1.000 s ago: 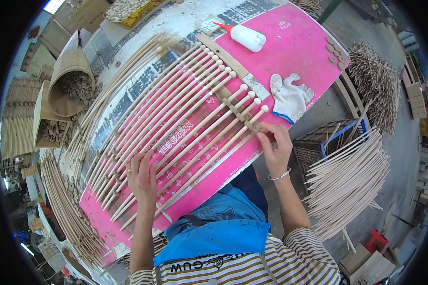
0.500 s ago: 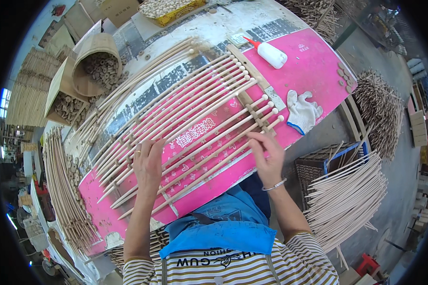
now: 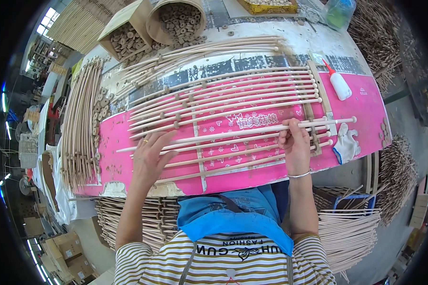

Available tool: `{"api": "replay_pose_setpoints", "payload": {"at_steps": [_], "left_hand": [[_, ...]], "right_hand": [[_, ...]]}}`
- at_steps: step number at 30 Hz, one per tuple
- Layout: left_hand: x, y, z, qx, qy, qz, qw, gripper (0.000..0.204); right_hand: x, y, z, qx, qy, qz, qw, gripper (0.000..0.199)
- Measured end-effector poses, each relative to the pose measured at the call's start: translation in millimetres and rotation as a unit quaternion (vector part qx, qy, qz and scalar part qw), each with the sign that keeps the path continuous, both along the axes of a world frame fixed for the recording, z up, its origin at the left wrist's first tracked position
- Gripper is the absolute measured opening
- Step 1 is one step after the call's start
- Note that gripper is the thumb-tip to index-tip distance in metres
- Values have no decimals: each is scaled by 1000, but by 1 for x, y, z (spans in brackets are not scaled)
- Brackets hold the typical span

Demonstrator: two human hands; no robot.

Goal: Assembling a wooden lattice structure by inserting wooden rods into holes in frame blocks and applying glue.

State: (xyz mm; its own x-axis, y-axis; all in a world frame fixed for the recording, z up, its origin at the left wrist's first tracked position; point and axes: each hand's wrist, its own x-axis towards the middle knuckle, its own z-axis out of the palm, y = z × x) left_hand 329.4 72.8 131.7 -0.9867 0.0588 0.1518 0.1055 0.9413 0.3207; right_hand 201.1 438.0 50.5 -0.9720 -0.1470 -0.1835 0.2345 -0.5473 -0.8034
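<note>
Knob-ended wooden sticks (image 3: 242, 93) lie in a row across the pink sheet (image 3: 116, 166), resting on a notched wooden rack (image 3: 309, 112). My right hand (image 3: 297, 142) pinches one pale wooden stick (image 3: 233, 135) near its knob end, which sticks out past the rack to the right. My left hand (image 3: 153, 156) lies over the left part of this stick. Its fingers are spread, with the stick passing between thumb and forefinger. Small wooden rings (image 3: 177, 117) sit on several sticks near their left ends.
A white glue bottle (image 3: 340, 86) with a red tip and a white glove (image 3: 348, 144) lie at the right. Wooden rings fill a box (image 3: 108, 34) and a round tub (image 3: 157, 21) at the back left. A stick bundle (image 3: 81, 128) lies at left; more sticks (image 3: 349, 232) lie at lower right.
The view has turned and shifted. My right hand has gone from beside the sticks' knob ends to pinching one stick. My left hand's fingers have spread over that stick's left part.
</note>
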Motion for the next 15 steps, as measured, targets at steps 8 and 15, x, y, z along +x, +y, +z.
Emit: {"api": "replay_pose_setpoints", "payload": {"at_steps": [8,15], "left_hand": [[7,-12,-14,77,-57,-5,995,42],[-50,109,-17,132,-11,-66,989,61]], "right_hand": [[4,-10,1,44,1,30,999,25],[41,-88,-5,-11,-1,91,996,24]]}}
